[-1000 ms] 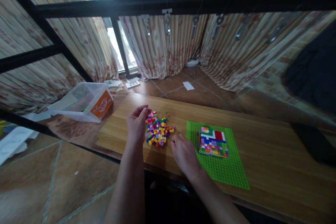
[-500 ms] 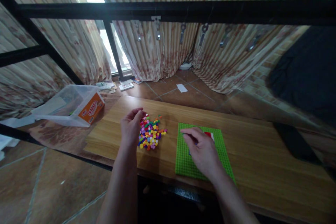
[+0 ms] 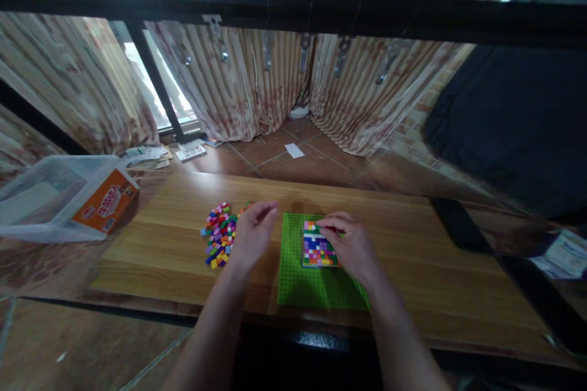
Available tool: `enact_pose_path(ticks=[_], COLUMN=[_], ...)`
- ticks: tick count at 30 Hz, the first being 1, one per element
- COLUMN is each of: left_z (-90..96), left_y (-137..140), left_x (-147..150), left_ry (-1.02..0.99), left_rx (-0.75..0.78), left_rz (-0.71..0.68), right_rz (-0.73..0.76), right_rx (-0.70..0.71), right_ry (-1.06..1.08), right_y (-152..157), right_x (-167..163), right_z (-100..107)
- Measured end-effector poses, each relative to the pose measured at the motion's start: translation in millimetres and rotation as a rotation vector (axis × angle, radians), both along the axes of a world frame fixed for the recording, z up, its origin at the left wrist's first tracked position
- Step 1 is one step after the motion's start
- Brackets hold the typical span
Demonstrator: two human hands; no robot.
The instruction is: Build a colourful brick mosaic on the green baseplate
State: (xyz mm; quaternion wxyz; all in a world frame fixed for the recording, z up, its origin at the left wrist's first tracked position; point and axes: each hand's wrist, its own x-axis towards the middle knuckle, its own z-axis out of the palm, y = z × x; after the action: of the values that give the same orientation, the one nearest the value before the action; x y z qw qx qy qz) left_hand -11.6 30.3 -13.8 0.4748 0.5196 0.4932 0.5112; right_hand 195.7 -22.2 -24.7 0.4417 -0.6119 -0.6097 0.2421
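Note:
A green studded baseplate (image 3: 293, 287) lies on the wooden table. On it sits a flat block of small coloured toy bricks (image 3: 316, 247) in rows, its right part hidden by my right hand (image 3: 353, 250). The thumb and fingertips of that hand are pinched at the block's upper edge, where a small dark green brick (image 3: 323, 228) shows. Between the baseplate and a loose pile of small coloured bricks (image 3: 220, 235), my left hand (image 3: 254, 235) is raised with its fingers curled and thumb close to the index finger. What it holds, if anything, cannot be made out; it covers part of the pile.
A clear plastic box (image 3: 59, 220) with an orange label stands left of the wooden table top (image 3: 183, 201). A black flat object (image 3: 458, 226) lies at the right. A dark metal bar (image 3: 275, 9) with hanging hooks crosses in front of the curtains (image 3: 257, 91).
The view has turned right. My left hand has moved from the far side of the pile toward the baseplate. My right hand is now at the block's upper edge, leaving more of it uncovered.

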Motion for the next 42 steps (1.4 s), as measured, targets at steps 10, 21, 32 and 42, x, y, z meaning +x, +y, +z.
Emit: enact_pose_path(ticks=[10, 21, 32, 42], left_z=[-15.8, -11.5, -10.5, -10.4], left_y=[-13.2, -15.4, -15.5, -14.9], left_x=[38.9, 44.2, 45.0, 46.4], left_ry=[0.100, 0.152, 0.183, 0.191], left_rx=[0.005, -0.004, -0.039, -0.023], left_rz=[-0.251, -0.314, -0.307, -0.279], right_rz=[-0.007, 0.008, -0.072, -0.038], right_rx=[0.010, 0.018, -0.135, -0.147], right_ry=[-0.025, -0.023, 0.201, 0.147], right_y=[0.0, 6.9, 8.9, 14.7], right_x=[3.8, -1.0, 8.8, 1.7], right_z=[0.2, -5.7, -6.9, -14.4])
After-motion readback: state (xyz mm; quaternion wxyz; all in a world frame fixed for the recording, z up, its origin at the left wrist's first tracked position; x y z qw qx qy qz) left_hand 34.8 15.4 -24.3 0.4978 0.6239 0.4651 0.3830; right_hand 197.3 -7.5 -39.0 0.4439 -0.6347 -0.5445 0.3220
